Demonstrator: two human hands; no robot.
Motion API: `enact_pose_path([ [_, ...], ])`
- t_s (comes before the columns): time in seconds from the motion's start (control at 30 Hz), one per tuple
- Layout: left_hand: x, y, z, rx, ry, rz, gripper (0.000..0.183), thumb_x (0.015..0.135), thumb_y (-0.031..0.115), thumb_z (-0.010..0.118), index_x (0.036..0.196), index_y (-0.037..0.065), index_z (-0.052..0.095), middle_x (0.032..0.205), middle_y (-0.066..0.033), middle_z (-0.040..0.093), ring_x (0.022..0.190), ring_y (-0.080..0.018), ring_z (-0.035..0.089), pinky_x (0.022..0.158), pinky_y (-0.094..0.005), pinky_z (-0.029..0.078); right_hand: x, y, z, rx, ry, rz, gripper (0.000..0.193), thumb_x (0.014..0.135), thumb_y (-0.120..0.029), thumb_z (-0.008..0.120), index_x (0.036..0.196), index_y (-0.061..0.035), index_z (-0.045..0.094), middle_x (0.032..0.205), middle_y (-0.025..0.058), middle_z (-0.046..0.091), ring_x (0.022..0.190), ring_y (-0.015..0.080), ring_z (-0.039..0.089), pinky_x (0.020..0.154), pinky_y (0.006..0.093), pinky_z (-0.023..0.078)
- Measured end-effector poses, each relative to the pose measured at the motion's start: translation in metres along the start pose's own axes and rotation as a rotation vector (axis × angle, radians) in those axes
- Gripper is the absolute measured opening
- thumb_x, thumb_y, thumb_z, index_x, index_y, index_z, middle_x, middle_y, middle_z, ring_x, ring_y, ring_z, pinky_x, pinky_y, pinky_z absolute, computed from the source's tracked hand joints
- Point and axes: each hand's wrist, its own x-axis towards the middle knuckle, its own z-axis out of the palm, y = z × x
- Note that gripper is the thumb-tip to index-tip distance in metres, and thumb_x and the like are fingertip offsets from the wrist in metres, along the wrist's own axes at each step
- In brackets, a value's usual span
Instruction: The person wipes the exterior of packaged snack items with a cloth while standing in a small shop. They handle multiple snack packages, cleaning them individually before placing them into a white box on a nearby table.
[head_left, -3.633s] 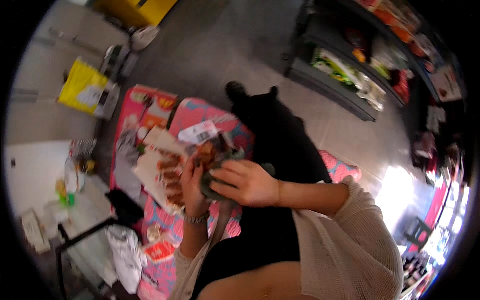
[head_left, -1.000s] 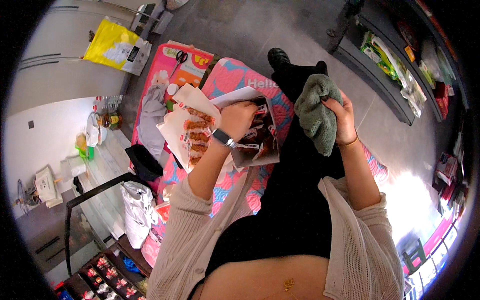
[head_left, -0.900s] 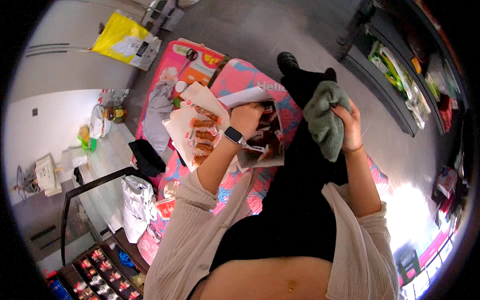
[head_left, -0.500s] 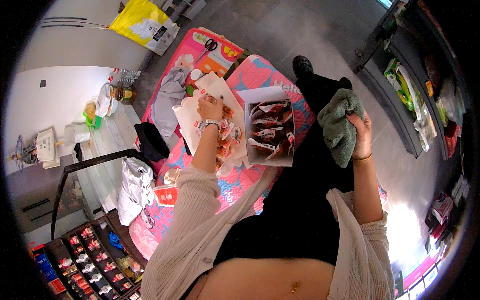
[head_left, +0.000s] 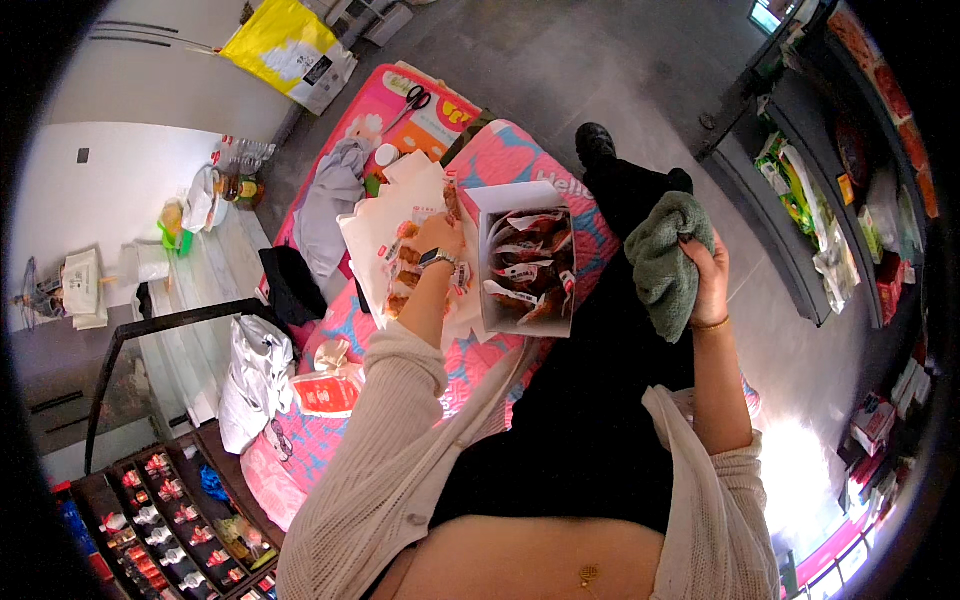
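A folded green cloth [head_left: 662, 270] hangs from my right hand [head_left: 708, 282], whose thumb lies over it and whose fingers are closed round its edge. My left hand [head_left: 442, 236], with a watch on the wrist, reaches down onto several small wrapped snack packets [head_left: 402, 277], reddish brown inside clear wrappers. They lie on flat white paper bags [head_left: 366, 240]. Its fingertips are turned down and hidden, so any grip is unclear. Just right of that hand stands an open white box [head_left: 528, 328] holding dark, red-and-white wrapped packets [head_left: 527, 272].
Everything rests on a pink-and-blue quilted cover [head_left: 520, 150]. Black scissors [head_left: 416, 98], a white-capped jar [head_left: 386, 155] and grey fabric [head_left: 330, 210] lie beyond. A red-and-white packet [head_left: 328, 392] and silver bag [head_left: 258, 375] are at left. Dark shelves [head_left: 780, 210] stand at right.
My left hand has moved slightly right and nearer to me over the packets, uncovering more of those at left. The right hand still holds the cloth. The whole view has shifted a little.
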Motion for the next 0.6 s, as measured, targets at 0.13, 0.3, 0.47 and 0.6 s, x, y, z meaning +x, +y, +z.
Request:
enact_pose_path([
  [0.13,0.011,-0.033,0.022,-0.341,0.070,-0.068,0.033,0.083,0.031,0.050,0.098,0.006,0.065,0.099,-0.0175,0.065,0.092,-0.0319,0.063,0.083,-0.0421,0.048,0.000,-0.004,-0.003,-0.077,-0.017,0.043,0.026,0.082,-0.002,0.055,0.107,0.0020,0.059,0.098,0.0066,0.064,0.086,0.0162,0.061,0.078,0.0275,0.048],
  [0.3,-0.039,-0.022,-0.053,-1.609,0.007,-0.005,0.030,0.086,0.016,0.046,0.110,0.004,0.059,0.101,-0.0103,0.064,0.088,-0.0281,0.063,0.077,-0.0397,0.052,-0.013,-0.015,0.006,-0.425,-0.060,-0.004,0.030,0.080,0.003,0.054,0.109,0.0024,0.059,0.097,0.0046,0.063,0.087,0.0129,0.058,0.079,0.0260,0.047],
  [0.47,-0.128,-0.003,-0.135,-2.162,-0.564,-0.088,0.023,0.087,0.007,0.044,0.104,-0.002,0.056,0.107,-0.0097,0.059,0.096,-0.0244,0.060,0.083,-0.0371,0.051,-0.014,-0.016,0.083,-0.767,-0.430,-0.452,0.043,0.066,0.006,0.063,0.108,-0.0005,0.060,0.108,0.0123,0.060,0.100,0.0263,0.058,0.087,0.0324,0.045],
  [0.6,-0.162,0.023,-0.121,-2.197,-0.505,0.058,0.026,0.088,0.018,0.048,0.106,0.000,0.055,0.112,-0.0111,0.058,0.102,-0.0242,0.058,0.088,-0.0393,0.048,-0.014,-0.015,0.148,-1.010,-0.578,-0.833,0.046,0.058,0.002,0.068,0.103,-0.0033,0.061,0.110,0.0138,0.057,0.098,0.0330,0.056,0.084,0.0389,0.047],
])
